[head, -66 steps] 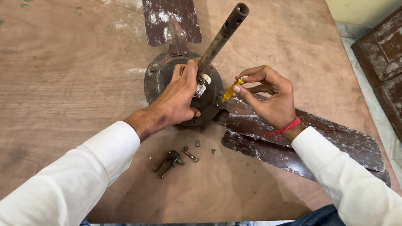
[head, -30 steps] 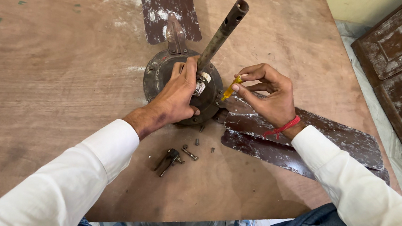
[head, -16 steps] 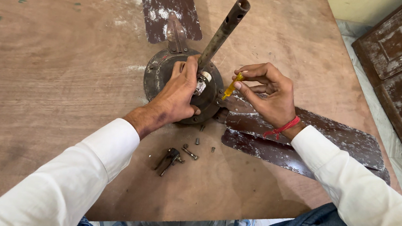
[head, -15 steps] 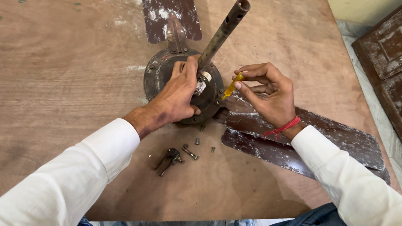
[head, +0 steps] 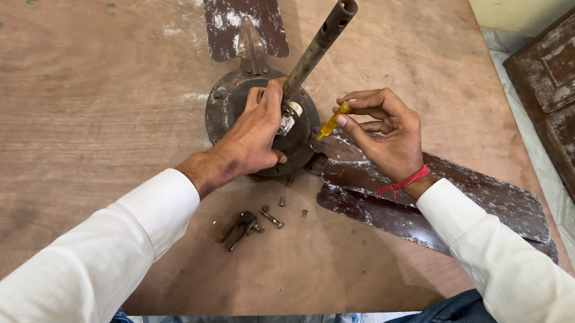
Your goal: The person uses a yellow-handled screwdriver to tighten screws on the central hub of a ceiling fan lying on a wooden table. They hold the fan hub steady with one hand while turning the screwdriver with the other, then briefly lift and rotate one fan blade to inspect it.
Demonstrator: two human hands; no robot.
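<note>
1. The right hand (head: pixel 388 135) pinches a small yellow screwdriver (head: pixel 331 122) between thumb and fingertips, its grip narrow and closed on the handle, the tip slanting down toward the motor.
2. The left hand (head: pixel 256 131) lies spread over the round dark fan motor (head: pixel 233 102), its grip wrapped on the housing near the middle.
3. The motor sits flat on the wooden tabletop (head: pixel 67 88), just left of the right hand.
4. A rusty pipe (head: pixel 320 40) rises tilted from the motor's centre.
5. Worn brown fan blades stick out from it: one blade (head: pixel 236 3) behind, others (head: pixel 454 200) under the right wrist.
6. Loose screws (head: pixel 271 217) and a small metal clip (head: pixel 243 226) lie near the left forearm.
</note>
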